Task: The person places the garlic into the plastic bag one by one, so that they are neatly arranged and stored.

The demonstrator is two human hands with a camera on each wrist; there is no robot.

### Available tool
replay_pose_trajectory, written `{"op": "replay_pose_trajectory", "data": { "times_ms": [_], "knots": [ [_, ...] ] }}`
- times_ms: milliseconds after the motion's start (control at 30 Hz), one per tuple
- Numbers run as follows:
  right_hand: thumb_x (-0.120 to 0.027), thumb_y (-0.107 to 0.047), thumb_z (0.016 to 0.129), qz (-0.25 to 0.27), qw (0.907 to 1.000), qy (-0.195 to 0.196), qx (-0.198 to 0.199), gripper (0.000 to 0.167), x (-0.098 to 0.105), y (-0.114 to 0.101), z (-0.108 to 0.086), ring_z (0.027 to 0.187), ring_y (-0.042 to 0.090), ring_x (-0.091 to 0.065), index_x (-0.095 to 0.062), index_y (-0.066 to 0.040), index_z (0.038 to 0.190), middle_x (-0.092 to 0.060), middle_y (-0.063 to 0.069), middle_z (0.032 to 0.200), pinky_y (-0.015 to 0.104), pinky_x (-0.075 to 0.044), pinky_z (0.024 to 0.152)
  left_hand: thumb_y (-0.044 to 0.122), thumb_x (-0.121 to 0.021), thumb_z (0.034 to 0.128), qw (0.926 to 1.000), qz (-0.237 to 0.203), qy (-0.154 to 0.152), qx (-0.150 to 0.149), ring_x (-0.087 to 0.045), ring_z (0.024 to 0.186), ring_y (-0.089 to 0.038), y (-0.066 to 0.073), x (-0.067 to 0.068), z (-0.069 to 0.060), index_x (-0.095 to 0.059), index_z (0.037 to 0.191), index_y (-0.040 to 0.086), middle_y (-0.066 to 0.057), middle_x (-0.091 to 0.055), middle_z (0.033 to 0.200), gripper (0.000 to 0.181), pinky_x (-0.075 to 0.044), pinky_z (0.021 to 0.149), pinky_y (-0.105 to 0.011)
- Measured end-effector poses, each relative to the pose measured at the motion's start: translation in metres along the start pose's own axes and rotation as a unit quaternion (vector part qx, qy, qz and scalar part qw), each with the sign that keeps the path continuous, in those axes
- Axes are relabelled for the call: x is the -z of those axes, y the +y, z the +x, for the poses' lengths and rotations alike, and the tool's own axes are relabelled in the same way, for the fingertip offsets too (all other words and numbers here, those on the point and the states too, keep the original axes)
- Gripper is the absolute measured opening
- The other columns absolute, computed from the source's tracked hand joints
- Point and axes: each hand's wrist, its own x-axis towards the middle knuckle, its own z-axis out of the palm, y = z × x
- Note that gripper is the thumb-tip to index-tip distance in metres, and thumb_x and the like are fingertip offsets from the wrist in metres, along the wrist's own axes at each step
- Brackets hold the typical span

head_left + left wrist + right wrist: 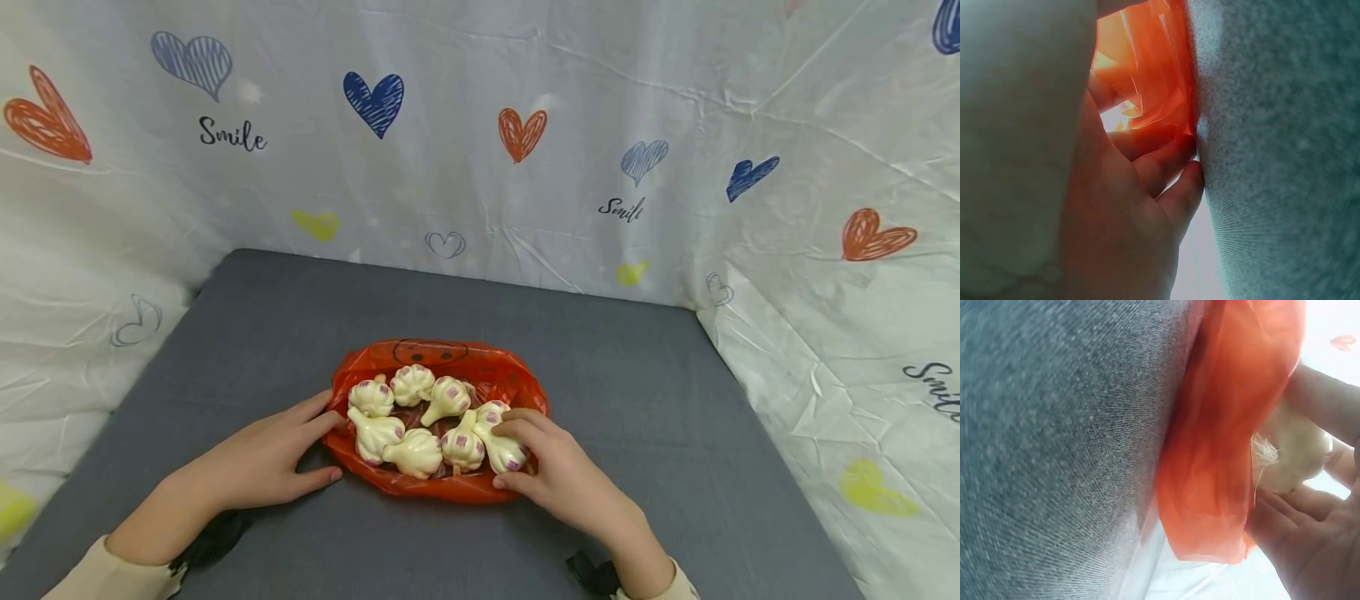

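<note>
A red plastic bag sits on the table with its mouth spread wide. Several white garlic bulbs with purple patches, such as one garlic bulb, lie inside in a loose ring. My left hand rests against the bag's left side, fingers touching the plastic and thumb apart below. At the right end, my right hand holds a garlic bulb between thumb and fingers. In the right wrist view, that bulb's root tuft shows above the bag's rim, partly hidden by the fingers.
The dark grey tabletop extends around the bag. A white curtain printed with hearts and lettering hangs behind the table and along both sides. Black straps are on the wrists beside the cream sleeves.
</note>
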Motion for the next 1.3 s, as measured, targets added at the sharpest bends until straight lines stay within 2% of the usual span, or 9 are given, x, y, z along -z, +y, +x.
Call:
{"op": "replay_pose_trajectory", "data": {
  "times_ms": [167,333,467,700,933,1133,1300],
  "knots": [
    [-0.096,-0.023,0.088,-0.020,0.9997,-0.009,0.000,0.054,-0.002,0.002,0.005,0.133,0.024,-0.060,-0.073,-0.016,0.136,-0.057,0.005,0.151,0.047,-0.056,0.105,0.056,-0.077,0.1007,1.0000,-0.004,-0.002,0.002,-0.055,0.145,-0.036,-0.002,0.000,-0.001,-0.063,0.142,0.028,-0.012,-0.044,0.167,0.052,-0.053,0.107,-0.059],
    [-0.096,-0.025,0.088,-0.030,0.9991,-0.020,-0.021,0.055,-0.004,0.004,0.008,0.138,0.029,-0.056,-0.073,-0.015,0.137,-0.052,0.008,0.155,0.051,-0.053,0.110,0.057,-0.076,0.1009,1.0000,-0.006,-0.005,0.004,-0.054,0.146,-0.038,-0.002,-0.001,-0.001,-0.062,0.143,0.027,-0.014,-0.043,0.168,0.053,-0.053,0.108,-0.060],
    [-0.096,-0.025,0.088,-0.033,0.9989,-0.022,-0.027,0.056,-0.005,0.005,0.008,0.139,0.028,-0.055,-0.072,-0.016,0.137,-0.051,0.007,0.156,0.050,-0.053,0.110,0.057,-0.076,0.1010,1.0000,-0.007,-0.006,0.003,-0.053,0.147,-0.039,-0.001,-0.002,-0.002,-0.062,0.143,0.027,-0.015,-0.042,0.169,0.053,-0.052,0.109,-0.060],
    [-0.097,-0.025,0.087,-0.038,0.9991,-0.013,-0.014,0.058,-0.007,0.004,0.008,0.136,0.025,-0.055,-0.071,-0.015,0.137,-0.052,0.007,0.154,0.048,-0.055,0.107,0.058,-0.076,0.1007,1.0000,-0.007,-0.003,0.004,-0.053,0.147,-0.040,-0.001,-0.002,-0.002,-0.063,0.143,0.027,-0.016,-0.042,0.169,0.054,-0.052,0.109,-0.061],
    [-0.097,-0.025,0.087,-0.037,0.9991,-0.017,-0.009,0.059,-0.006,0.001,0.007,0.136,0.024,-0.055,-0.069,-0.015,0.138,-0.052,0.006,0.153,0.049,-0.054,0.107,0.062,-0.075,0.0993,0.9977,-0.044,-0.025,0.046,-0.052,0.147,-0.041,0.000,0.000,-0.005,-0.061,0.141,0.034,-0.017,-0.037,0.172,0.052,-0.052,0.108,-0.062],
    [-0.093,-0.032,0.091,-0.037,0.9992,-0.016,0.001,0.058,-0.003,0.000,0.007,0.138,0.024,-0.053,-0.067,-0.014,0.139,-0.050,0.006,0.156,0.050,-0.053,0.108,0.066,-0.071,0.1003,0.9960,-0.060,-0.031,0.059,-0.054,0.146,-0.043,0.001,0.013,-0.009,-0.058,0.144,0.038,-0.019,-0.032,0.175,0.053,-0.055,0.103,-0.061],
    [-0.081,-0.047,0.100,-0.022,0.9997,-0.010,0.008,0.056,0.009,-0.005,0.009,0.139,0.023,-0.052,-0.066,-0.013,0.143,-0.049,0.005,0.158,0.051,-0.053,0.107,0.071,-0.067,0.1002,0.9972,-0.049,-0.005,0.057,-0.057,0.143,-0.044,0.005,0.030,-0.012,-0.060,0.145,0.032,-0.017,-0.026,0.178,0.060,-0.057,0.098,-0.059]
  ]
}}
